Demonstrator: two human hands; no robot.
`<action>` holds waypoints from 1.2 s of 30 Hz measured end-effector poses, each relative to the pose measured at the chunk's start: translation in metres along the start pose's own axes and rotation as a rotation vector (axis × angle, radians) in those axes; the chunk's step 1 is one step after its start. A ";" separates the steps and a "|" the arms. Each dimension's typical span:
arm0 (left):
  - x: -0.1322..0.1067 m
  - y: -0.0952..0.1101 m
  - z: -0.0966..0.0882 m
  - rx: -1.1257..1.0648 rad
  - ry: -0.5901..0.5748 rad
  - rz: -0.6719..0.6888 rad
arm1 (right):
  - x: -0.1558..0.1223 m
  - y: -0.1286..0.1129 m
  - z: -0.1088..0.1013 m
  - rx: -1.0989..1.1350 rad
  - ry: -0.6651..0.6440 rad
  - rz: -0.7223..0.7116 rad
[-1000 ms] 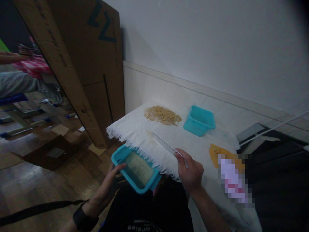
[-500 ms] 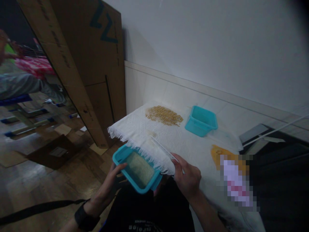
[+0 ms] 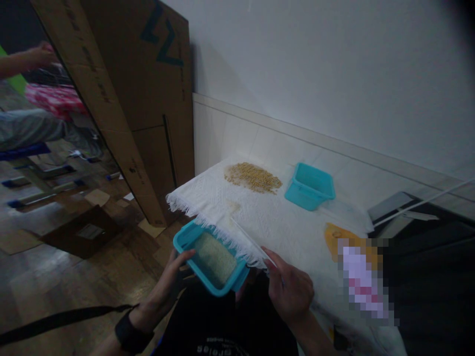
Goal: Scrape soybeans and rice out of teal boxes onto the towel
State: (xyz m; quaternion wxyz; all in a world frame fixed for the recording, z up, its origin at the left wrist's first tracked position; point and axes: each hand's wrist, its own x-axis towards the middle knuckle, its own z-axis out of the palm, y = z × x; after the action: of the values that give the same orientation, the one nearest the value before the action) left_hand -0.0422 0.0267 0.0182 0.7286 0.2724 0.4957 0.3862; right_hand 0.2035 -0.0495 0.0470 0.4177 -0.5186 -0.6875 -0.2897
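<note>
My left hand (image 3: 171, 282) grips the near-left corner of a teal tub (image 3: 210, 264) filled with pale rice, held just under the fringed edge of a white cloth (image 3: 274, 220). My right hand (image 3: 289, 290) is closed on a thin white ruler-like strip (image 3: 249, 239) that lies along the cloth's near edge above the tub. A small faint patch of grains (image 3: 233, 206) sits on the cloth beyond the strip. Farther back lie a heap of yellow-brown beans (image 3: 253, 177) and a second, empty-looking teal tub (image 3: 310, 186).
Tall cardboard panels (image 3: 133, 84) lean against the wall at the left. An orange patch (image 3: 339, 239) lies on the cloth at right, beside a blurred-out object. A dark device (image 3: 419, 232) stands far right. Another person's arm (image 3: 22, 62) shows at far left over a wooden floor.
My right hand drew the strip back toward the cloth's near edge, over the tub. The left hand and tub stayed in place.
</note>
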 end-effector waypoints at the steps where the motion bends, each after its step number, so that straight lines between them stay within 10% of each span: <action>1: 0.000 0.000 0.000 0.001 -0.003 0.000 | 0.000 0.000 0.000 0.020 -0.004 -0.015; 12: -0.001 0.000 -0.001 0.025 -0.010 0.020 | 0.002 -0.024 -0.001 0.200 -0.056 -0.051; 36: 0.006 -0.001 -0.011 0.030 -0.040 0.007 | 0.012 0.004 0.019 0.059 -0.014 -0.005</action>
State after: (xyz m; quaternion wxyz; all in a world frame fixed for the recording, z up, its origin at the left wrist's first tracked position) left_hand -0.0511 0.0316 0.0103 0.7330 0.2928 0.4857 0.3756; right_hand 0.2004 -0.0269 0.0484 0.4274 -0.5064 -0.6998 -0.2669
